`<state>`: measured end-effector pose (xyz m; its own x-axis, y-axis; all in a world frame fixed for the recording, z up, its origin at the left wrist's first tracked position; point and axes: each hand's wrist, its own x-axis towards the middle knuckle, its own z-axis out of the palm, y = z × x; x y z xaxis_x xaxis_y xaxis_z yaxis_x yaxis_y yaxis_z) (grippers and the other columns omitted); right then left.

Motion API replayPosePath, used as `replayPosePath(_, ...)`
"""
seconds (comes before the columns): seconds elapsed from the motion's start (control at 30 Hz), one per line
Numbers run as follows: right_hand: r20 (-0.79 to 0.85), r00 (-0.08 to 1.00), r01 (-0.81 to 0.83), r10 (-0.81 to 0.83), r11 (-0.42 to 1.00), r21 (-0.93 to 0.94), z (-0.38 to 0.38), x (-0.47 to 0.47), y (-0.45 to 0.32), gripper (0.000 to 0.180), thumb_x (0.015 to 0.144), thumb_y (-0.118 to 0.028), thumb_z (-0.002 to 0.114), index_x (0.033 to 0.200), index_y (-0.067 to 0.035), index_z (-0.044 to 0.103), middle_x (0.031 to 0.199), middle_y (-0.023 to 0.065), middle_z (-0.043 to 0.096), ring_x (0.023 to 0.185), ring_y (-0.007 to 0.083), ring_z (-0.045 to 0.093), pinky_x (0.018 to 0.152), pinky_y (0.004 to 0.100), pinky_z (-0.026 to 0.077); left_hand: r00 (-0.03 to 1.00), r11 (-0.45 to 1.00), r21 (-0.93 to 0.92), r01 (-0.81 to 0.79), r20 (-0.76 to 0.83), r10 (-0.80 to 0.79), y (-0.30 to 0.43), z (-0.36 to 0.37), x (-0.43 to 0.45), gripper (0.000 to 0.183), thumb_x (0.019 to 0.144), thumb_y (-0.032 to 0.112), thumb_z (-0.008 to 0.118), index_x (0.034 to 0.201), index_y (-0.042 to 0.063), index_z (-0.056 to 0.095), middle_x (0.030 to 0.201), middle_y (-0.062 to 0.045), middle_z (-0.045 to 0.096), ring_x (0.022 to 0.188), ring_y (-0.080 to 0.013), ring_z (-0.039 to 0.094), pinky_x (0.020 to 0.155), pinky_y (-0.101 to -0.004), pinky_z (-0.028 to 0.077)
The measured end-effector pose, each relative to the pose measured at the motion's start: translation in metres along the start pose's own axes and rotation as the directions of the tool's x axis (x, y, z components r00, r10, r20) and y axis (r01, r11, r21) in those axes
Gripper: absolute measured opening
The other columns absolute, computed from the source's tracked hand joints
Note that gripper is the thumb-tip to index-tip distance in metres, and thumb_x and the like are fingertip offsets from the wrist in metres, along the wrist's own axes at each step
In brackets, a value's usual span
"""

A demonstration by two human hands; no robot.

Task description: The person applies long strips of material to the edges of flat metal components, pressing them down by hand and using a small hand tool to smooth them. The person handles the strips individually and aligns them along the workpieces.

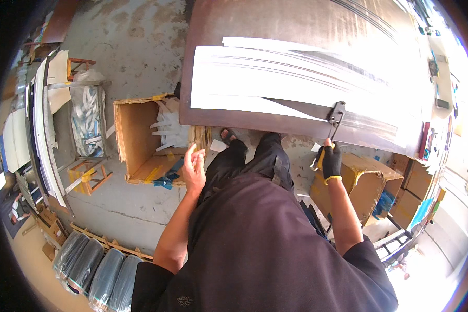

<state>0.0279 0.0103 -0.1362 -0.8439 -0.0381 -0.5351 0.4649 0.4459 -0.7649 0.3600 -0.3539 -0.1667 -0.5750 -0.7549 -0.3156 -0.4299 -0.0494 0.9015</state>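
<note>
My right hand (pixel 330 160) wears a black glove with yellow trim and bare fingertips. It grips a dark metal hand tool (pixel 337 113) whose flat, plate-like head rests at the near edge of the white sheets; the exact kind of tool is unclear. Those white sheets (pixel 234 80) lie in long strips across a brown tabletop (pixel 316 126), overlapping in places. A pointed end of one strip reaches the tool's head. My left hand (pixel 194 169), bare, hangs in the air beside an open cardboard box (pixel 140 132), its fingers loosely curled and apart, holding nothing.
White offcuts (pixel 171 126) fill part of the left box. Further left stands a metal frame with a plastic bag of strips (pixel 87 121). A second cardboard box (pixel 351 183) sits under my right arm. Plastic-wrapped rolls (pixel 107 279) lie at lower left.
</note>
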Motion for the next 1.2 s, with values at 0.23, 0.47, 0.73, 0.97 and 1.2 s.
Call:
replayPosePath(0.23, 0.333, 0.928, 0.266, -0.166, 0.921, -0.284, 0.168, -0.046, 0.003, 0.052, 0.106, -0.047, 0.075, 0.119, 0.002, 0.065, 0.088, 0.0179, 0.077, 0.082, 0.0349, 0.077, 0.077, 0.0481, 0.060, 0.994, 0.994, -0.020, 0.108, 0.030, -0.107, -0.006, -0.006, -0.011, 0.043, 0.116, 0.015, 0.059, 0.156, 0.000, 0.054, 0.125, -0.017, 0.078, 0.112, -0.0203, 0.076, 0.105, -0.0360, 0.056)
replayPosePath(0.47, 0.646, 0.733, 0.484, -0.210, 0.829, -0.280, 0.262, -0.078, -0.091, 0.053, 0.104, -0.056, 0.069, 0.117, -0.004, 0.068, 0.100, 0.0271, 0.077, 0.099, 0.0532, 0.074, 0.086, 0.0575, 0.058, 0.989, 0.996, 0.002, 0.093, 0.114, -0.093, -0.003, 0.030, -0.016, 0.046, 0.117, 0.020, 0.061, 0.156, -0.002, 0.053, 0.126, -0.017, 0.077, 0.113, -0.0214, 0.075, 0.106, -0.0357, 0.055)
replayPosePath(0.73, 0.290, 0.921, 0.321, -0.259, 0.927, -0.192, 0.018, -0.012, -0.055, 0.041, 0.099, -0.029, 0.085, 0.124, -0.003, 0.066, 0.096, 0.0111, 0.075, 0.086, 0.0200, 0.074, 0.077, 0.0355, 0.058, 0.976, 0.976, 0.129, -0.175, 0.152, 0.155, 0.082, 0.153, -0.028, 0.038, 0.112, 0.012, 0.060, 0.147, -0.002, 0.063, 0.118, -0.019, 0.080, 0.107, -0.0276, 0.078, 0.100, -0.0409, 0.058)
replayPosePath(0.97, -0.364, 0.931, 0.002, -0.001, 1.000, 0.002, -0.302, 0.121, 0.049, 0.045, 0.092, -0.025, 0.090, 0.123, -0.005, 0.062, 0.094, 0.0114, 0.071, 0.078, 0.0202, 0.072, 0.071, 0.0372, 0.059, 0.891, 0.870, 0.193, -0.453, 0.136, 0.433, 0.141, 0.326, -0.028, 0.047, 0.110, 0.010, 0.061, 0.153, -0.007, 0.054, 0.147, -0.025, 0.069, 0.135, -0.0387, 0.068, 0.117, -0.0470, 0.052)
replayPosePath(1.2, -0.696, 0.715, -0.062, 0.068, 0.998, 0.033, -0.583, 0.260, 0.120, 0.032, 0.097, -0.025, 0.087, 0.106, -0.003, 0.066, 0.075, 0.0092, 0.072, 0.057, 0.0188, 0.068, 0.052, 0.0344, 0.053, 0.908, 0.757, 0.501, -0.419, 0.208, 0.365, 0.202, 0.470, -0.034, 0.070, 0.111, 0.023, 0.064, 0.169, -0.003, 0.035, 0.170, -0.029, 0.045, 0.157, -0.0467, 0.045, 0.130, -0.0511, 0.038)
